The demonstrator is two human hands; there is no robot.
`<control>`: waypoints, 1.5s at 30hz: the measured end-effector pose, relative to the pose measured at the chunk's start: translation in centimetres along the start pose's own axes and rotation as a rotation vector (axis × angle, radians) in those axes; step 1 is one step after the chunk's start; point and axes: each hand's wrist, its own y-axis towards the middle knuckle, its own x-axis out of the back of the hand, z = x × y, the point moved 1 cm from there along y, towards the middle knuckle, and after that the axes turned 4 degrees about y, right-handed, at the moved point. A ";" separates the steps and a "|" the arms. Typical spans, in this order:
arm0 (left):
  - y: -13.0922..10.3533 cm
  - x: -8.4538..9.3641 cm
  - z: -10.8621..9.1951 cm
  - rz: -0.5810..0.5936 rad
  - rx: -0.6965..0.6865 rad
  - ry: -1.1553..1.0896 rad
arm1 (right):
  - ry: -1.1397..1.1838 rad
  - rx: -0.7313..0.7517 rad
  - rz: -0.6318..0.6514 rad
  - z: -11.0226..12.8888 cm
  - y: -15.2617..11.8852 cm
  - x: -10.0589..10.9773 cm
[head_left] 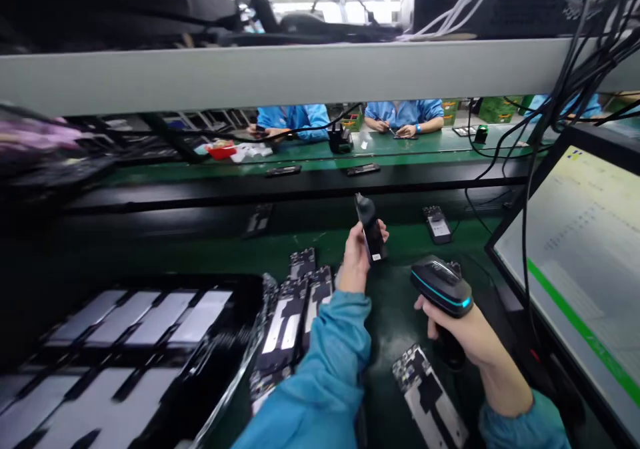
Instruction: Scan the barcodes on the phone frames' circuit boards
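Observation:
My left hand point(356, 254) is closed around a dark, phone-sized part point(371, 230), held up off the bench with a small white label near its lower end. What kind of part it is, I cannot make out for sure. Wrapped round the handle of a black barcode scanner point(440, 282) is my right hand point(457, 325); a blue light strip glows along the scanner's edge. Below the scanner lies an opened phone body point(430, 399) with its circuit board showing. Several more opened phone bodies point(285, 325) lie in a cluster beside my left forearm.
A black tray point(250, 355) at the left holds silvery flat pieces in rows. At the right stands a monitor point(575, 269), with black cables point(527, 189) hanging before it. One phone body point(437, 225) lies farther back. A grey beam point(280, 75) crosses overhead; people in blue work beyond.

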 end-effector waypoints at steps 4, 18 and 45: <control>-7.7 -0.2 -0.5 0.092 -0.003 -0.417 | -0.015 -0.081 0.148 1.6 -2.6 -3.1; -16.2 -1.7 -0.9 0.116 0.224 -0.810 | -0.506 0.446 -0.443 -0.9 -6.2 -9.2; -16.2 -0.6 1.7 -0.217 -0.068 0.272 | -0.534 -0.002 -0.044 -0.3 -7.0 -7.2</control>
